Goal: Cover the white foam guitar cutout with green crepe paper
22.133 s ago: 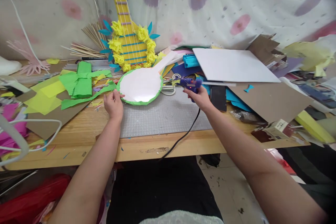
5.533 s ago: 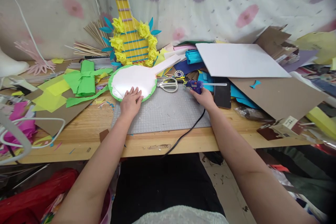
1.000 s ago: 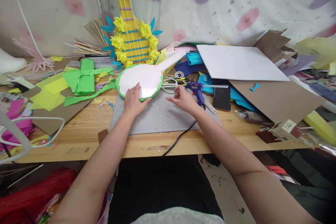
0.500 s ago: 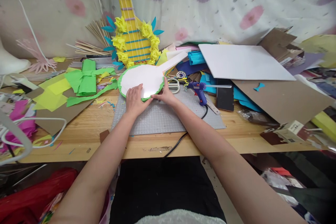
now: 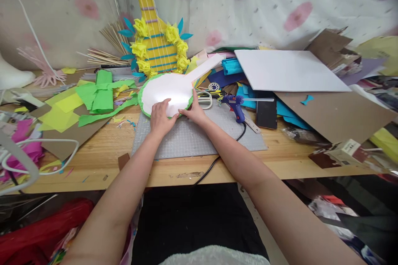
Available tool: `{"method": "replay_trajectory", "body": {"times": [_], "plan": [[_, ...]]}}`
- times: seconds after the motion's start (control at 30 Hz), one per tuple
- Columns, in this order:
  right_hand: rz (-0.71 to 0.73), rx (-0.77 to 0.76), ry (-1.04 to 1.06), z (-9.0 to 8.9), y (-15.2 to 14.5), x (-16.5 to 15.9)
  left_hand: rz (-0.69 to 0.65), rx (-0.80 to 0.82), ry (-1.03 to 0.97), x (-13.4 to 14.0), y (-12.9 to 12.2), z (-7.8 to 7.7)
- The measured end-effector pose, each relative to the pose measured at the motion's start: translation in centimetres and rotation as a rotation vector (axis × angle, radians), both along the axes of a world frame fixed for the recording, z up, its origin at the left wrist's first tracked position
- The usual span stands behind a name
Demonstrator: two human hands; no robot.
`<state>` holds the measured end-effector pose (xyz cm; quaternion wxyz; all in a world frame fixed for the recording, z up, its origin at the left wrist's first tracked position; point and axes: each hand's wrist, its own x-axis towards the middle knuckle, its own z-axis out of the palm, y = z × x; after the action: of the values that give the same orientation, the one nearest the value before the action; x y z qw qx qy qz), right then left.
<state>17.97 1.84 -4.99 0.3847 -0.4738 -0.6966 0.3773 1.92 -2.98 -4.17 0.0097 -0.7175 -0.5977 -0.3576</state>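
**Both hands on white paddle shape w/ green edge**

Seen from above, at cluttered wooden table (image 5: 93,161). Left hand (image 5: 160,116) flat, fingers spread, pressing near edge of white cutout (image 5: 166,91); not gripping. Right hand (image 5: 196,112) pinching green paper trim (image 5: 188,105) at cutout's lower right rim, thumb & fingers closed on it. Cutout at far edge of grey cutting mat (image 5: 199,136), handle pointing up-right, just in front of yellow paper guitar (image 5: 155,45). Blue glue gun (image 5: 234,105) resting on mat right of hands, untouched; scissors (image 5: 205,99) between. Green crepe paper (image 5: 99,93) to left.
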Motion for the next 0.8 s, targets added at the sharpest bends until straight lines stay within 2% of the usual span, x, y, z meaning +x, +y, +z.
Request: {"method": "replay_trajectory", "body": {"times": [0.2, 0.37, 0.47, 0.6, 0.7, 0.8], "plan": [[-0.085, -0.045, -0.053, 0.3, -0.4, 0.0, 0.03, 0.014, -0.028, 0.4, 0.1, 0.0], [-0.093, -0.014, -0.133, 1.0, -0.8, -0.1, 0.064, 0.004, -0.007, 0.8, 0.2, 0.0], [-0.104, -0.054, -0.156, 1.2, -0.8, -0.1, 0.078, 0.012, 0.005, 0.7, 0.3, -0.1], [-0.041, -0.14, -0.092, 1.0, -0.5, 0.1, 0.034, 0.017, -0.037, 0.2, 0.6, -0.4], [0.035, -0.103, -0.045, 0.7, -0.5, 0.5, -0.011, 0.029, -0.102, -0.5, 0.8, -0.5], [0.023, -0.04, -0.049, 0.5, -0.5, 0.6, -0.04, 0.022, -0.209, -1.1, 0.8, -0.4]]}}
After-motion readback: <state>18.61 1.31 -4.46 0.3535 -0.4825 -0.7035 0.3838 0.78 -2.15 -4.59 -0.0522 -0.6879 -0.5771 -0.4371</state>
